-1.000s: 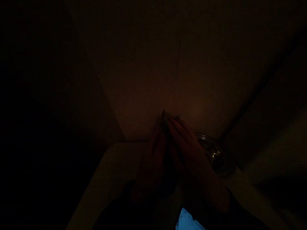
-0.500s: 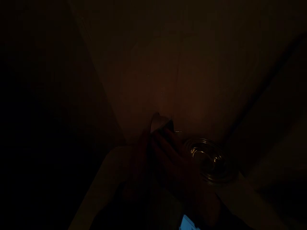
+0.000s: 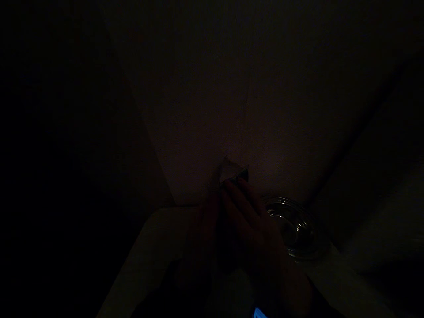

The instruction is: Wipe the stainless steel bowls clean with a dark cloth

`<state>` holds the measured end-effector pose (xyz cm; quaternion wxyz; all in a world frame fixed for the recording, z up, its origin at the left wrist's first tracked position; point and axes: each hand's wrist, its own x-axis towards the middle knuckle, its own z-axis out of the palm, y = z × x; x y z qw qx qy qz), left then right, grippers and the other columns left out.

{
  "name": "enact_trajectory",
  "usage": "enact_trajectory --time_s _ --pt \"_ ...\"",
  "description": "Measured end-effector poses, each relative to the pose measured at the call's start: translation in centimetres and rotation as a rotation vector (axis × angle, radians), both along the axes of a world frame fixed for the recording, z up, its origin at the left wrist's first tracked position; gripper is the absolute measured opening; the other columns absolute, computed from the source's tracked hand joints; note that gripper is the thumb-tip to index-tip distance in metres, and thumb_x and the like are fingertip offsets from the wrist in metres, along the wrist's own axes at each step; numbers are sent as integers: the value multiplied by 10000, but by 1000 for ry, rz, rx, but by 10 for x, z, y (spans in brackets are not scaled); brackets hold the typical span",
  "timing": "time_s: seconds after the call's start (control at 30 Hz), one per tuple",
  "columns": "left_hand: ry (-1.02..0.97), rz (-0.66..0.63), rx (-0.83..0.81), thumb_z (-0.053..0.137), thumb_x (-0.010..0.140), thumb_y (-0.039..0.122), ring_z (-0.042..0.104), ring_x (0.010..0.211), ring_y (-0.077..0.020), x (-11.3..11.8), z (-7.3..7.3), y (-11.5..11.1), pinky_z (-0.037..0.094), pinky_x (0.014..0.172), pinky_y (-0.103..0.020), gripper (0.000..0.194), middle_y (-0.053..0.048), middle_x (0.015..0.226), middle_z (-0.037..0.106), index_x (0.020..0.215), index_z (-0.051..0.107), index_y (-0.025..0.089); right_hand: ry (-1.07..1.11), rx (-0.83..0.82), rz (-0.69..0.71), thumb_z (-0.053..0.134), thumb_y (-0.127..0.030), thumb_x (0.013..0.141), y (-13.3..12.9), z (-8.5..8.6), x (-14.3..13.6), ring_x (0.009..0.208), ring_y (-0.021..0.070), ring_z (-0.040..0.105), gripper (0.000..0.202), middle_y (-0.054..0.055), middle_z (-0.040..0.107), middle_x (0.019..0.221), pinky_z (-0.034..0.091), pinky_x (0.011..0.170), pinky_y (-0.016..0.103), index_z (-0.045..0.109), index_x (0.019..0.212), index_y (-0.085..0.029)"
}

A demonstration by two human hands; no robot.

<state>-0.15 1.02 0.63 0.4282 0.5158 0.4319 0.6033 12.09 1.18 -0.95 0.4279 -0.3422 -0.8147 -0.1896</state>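
The view is very dark. Between my two hands stands a small object (image 3: pixel 232 168) with a pale upper face, a dark side and pointed corners; its kind cannot be made out. My right hand (image 3: pixel 250 221) lies over its near side, fingers long and close together, pressed against it. My left hand (image 3: pixel 202 223) is at its left side, mostly lost in shadow, its fingers barely visible. The lower part of the object is hidden by the hands.
A shiny round metal dish or lid (image 3: pixel 296 229) lies right of my right hand on a pale tabletop (image 3: pixel 149 240). A wall (image 3: pixel 198 110) rises behind the table. A small blue-lit screen or device (image 3: pixel 259 313) shows at the bottom edge.
The scene has turned darker and its warm glow has faded. Both hands and the object have shifted slightly right in view. The blue-lit patch shows less.
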Motion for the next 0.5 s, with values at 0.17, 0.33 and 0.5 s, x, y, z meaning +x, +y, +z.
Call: enact_trajectory --time_s 0.17,0.33,0.5 --pt "24 -17 41 542 934 386 625 1012 -197 -2 -4 -7 526 888 -397 306 -89 1170 633 1122 633 163 71 -46 -43 414 -163 959 6 4 5 1406 322 342 553 149 487 1454 493 1020 559 316 1502 -129" --pt "37 10 72 523 936 432 631 1030 -202 -1 -1 -7 515 915 -415 356 -95 1172 647 1131 640 159 49 4 -49 448 -160 933 0 0 -1 1422 350 300 534 162 488 1452 509 1007 535 391 1457 -77" --pt "45 20 83 521 933 451 631 1059 -206 -2 2 -6 498 952 -432 377 -103 1176 655 1144 640 162 35 52 -32 456 -154 910 -2 -3 -6 1431 347 285 535 172 515 1426 503 1018 527 426 1436 -60"
